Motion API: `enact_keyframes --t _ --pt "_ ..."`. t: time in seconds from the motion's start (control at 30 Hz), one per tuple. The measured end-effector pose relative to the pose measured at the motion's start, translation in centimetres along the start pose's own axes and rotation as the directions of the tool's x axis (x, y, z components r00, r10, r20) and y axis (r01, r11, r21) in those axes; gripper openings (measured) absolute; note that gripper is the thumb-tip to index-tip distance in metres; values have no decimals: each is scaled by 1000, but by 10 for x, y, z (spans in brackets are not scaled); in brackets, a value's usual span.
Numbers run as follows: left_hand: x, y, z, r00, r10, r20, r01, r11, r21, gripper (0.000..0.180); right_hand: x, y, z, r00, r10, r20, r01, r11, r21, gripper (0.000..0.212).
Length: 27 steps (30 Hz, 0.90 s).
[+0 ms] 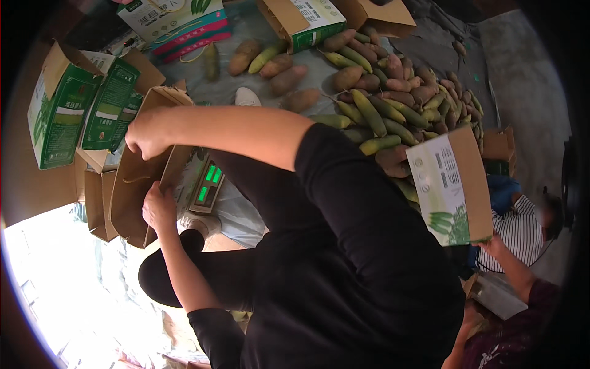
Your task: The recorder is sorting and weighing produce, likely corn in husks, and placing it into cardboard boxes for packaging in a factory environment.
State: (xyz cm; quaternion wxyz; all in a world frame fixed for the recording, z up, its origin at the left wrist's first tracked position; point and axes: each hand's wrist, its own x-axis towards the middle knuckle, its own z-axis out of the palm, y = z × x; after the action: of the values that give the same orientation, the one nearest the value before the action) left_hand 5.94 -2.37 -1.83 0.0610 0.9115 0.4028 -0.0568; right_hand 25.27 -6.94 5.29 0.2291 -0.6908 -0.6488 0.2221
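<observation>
An open, tall cardboard box [126, 206] stands tilted in front of me, brown inside, with a cord handle showing in it. My left hand [160, 209] is closed on its near rim. Across the opening reaches my right arm; my right hand [149, 132] is closed at the opposite rim, its fingertips partly hidden. Beside the box, a scale [209, 186] with lit green digits sits between my feet. Long radishes, green and reddish [393, 101], lie heaped to the right, several of them loose [289, 80] nearer the boxes.
Green-and-white printed cartons [64, 114] stand at the left, with another carton [316, 31] at the top. On the right, a co-worker's hand [491, 245] holds up a printed carton [452, 187]. A person in a striped shirt [519, 234] is behind it.
</observation>
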Motion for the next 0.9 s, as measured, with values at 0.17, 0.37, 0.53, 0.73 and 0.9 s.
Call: enact_keyframes --t 0.17,0.37,0.53,0.73,0.9 --pt "2 14 -4 996 77 -35 -78 997 -13 27 -68 58 -19 856 166 -489 23 934 357 21" --pt "-2 10 -6 993 83 -88 -86 996 -34 24 -161 126 36 513 549 -660 -45 785 618 15" --pt "6 12 6 993 88 -80 -94 993 -70 25 -284 198 148 470 728 -500 -505 686 524 14" --pt "1 15 -3 998 53 -36 -55 997 -51 26 -407 219 221 251 929 -270 -839 348 418 21" --pt "0 7 -3 998 45 -50 -47 998 -41 27 -460 197 200 -12 916 -401 -970 86 226 25"
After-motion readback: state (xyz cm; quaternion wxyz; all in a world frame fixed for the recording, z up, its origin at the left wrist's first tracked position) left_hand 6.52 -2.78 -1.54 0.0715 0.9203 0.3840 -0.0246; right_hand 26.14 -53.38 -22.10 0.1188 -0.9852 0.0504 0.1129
